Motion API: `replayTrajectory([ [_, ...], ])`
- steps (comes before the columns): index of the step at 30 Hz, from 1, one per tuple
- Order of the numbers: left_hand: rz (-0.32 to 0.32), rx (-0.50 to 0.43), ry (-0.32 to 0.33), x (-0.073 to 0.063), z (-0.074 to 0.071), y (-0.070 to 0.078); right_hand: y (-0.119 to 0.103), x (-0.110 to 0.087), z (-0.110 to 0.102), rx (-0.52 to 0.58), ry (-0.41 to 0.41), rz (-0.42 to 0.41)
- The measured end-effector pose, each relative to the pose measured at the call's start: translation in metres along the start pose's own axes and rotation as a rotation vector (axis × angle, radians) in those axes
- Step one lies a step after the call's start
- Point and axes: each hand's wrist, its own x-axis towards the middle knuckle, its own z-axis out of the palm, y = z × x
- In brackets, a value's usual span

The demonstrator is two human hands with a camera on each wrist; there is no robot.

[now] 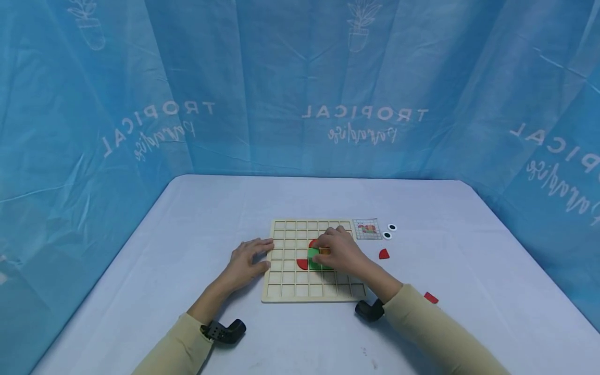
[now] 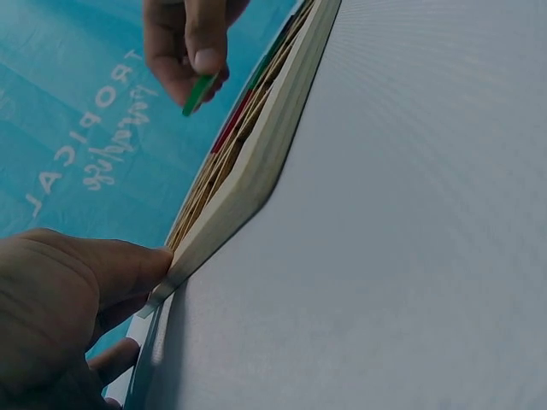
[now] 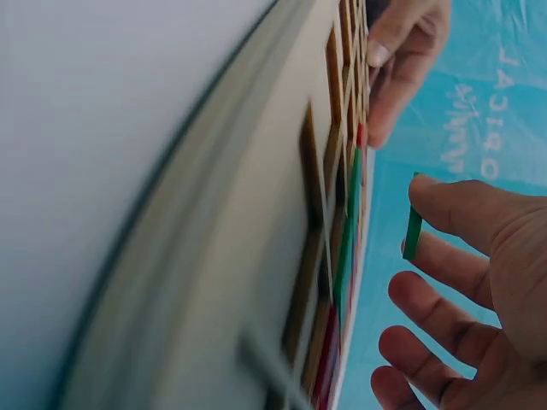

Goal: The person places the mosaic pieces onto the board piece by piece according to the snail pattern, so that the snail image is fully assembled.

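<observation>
Above the wooden grid board [image 1: 309,299], the right hand [image 1: 341,251] pinches a green tile [image 3: 413,231] between thumb and forefinger, while the left hand [image 1: 247,261] touches the board's left edge with loosely extended fingers. Right of the board lie a pattern card [image 1: 367,229], two black-and-white eye discs [image 1: 391,227] and a red quarter-circle tile [image 1: 384,254].

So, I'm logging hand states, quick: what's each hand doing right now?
Left hand: open, touching the left edge of the board.
Right hand: closed, pinching a green piece.
</observation>
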Motion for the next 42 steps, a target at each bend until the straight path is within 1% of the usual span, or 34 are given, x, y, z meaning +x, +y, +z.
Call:
replayTrajectory([
  [3,0.011,0.001,-0.001,0.0,0.0,0.001,-0.004,0.007,0.006,-0.005,-0.001,-0.031],
  [9,0.01,-0.01,-0.004,0.0,0.0,0.001,-0.012,0.016,0.011,-0.004,-0.025,-0.006],
  [18,-0.012,-0.017,-0.012,-0.001,0.0,0.001,-0.014,0.023,0.019,-0.06,-0.057,0.012],
  [25,-0.011,-0.01,-0.005,0.001,0.0,-0.002,-0.013,0.025,0.022,-0.09,-0.057,0.024],
  [35,0.018,-0.006,-0.004,0.0,-0.001,-0.004,-0.013,0.025,0.022,-0.078,-0.054,0.017],
  [42,0.016,-0.003,-0.006,0.0,-0.001,-0.003,-0.015,0.02,0.015,-0.063,-0.054,0.024],
])
